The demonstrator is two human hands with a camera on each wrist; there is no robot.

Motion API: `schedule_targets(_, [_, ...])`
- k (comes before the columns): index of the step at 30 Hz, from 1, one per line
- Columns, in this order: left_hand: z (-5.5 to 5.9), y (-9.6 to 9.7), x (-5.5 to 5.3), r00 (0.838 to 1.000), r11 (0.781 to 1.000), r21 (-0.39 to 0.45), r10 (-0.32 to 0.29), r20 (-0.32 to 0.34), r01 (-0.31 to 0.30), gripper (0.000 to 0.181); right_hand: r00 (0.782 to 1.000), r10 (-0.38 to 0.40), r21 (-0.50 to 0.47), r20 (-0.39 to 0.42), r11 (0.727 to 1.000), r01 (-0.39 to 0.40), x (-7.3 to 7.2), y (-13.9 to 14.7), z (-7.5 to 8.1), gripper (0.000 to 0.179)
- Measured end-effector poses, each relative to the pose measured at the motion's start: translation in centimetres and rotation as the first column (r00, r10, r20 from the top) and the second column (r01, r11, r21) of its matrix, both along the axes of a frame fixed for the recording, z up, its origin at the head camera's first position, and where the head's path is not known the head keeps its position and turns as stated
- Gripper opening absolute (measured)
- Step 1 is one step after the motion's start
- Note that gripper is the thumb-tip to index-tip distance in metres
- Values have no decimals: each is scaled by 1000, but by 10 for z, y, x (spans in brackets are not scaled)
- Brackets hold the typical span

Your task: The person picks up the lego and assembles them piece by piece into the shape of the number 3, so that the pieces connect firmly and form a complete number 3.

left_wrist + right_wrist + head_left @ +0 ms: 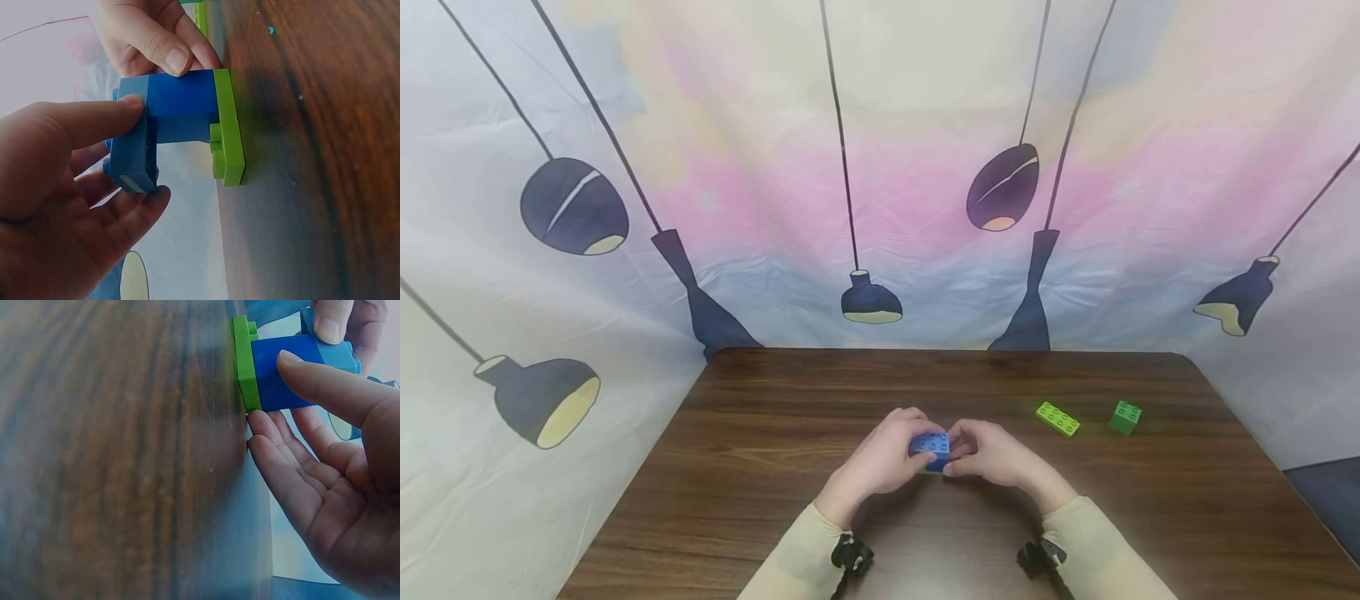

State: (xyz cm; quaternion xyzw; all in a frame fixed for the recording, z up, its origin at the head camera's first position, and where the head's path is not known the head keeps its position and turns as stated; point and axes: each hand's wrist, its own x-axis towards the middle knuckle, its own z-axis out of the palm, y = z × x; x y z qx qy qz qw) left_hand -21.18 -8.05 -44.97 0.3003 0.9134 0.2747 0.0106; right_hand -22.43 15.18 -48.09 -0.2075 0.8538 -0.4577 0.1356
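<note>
Between my two hands stands a small stack of toy building bricks, low over the tabletop. At its base is a lime green plate [234, 144]. A dark blue brick [182, 97] sits on one end of the plate, and a lighter blue brick [932, 442] lies across the top, overhanging the plate's bare studs. My left hand [887, 454] pinches the lighter blue brick between thumb and fingers. With the thumb on the dark blue brick's near face and fingers behind it, my right hand [996, 454] grips the stack from the right, fingertips close to the plate.
On the brown wooden table [760, 433], a flat lime green plate [1058, 419] lies to the right, beyond my right hand. A green brick [1125, 417] stands further right. Behind the table hangs a cloth [925, 208] printed with lamps.
</note>
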Motion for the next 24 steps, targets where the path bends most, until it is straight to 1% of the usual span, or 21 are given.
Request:
schedule_targets(11, [-1, -2, -1, 1000, 1000, 7, -11, 21, 11, 30, 1000, -5, 8, -4, 1000, 5, 0, 0, 0, 35])
schedule_targets(18, [1, -1, -2, 1000, 1000, 3, -16, 2, 16, 29, 1000, -2, -3, 0, 1000, 2, 0, 0, -1, 33])
schedule_targets(24, [-1, -1, -3, 1000, 1000, 2, -18, 2, 18, 29, 1000, -6, -8, 11, 1000, 6, -1, 0, -2, 33])
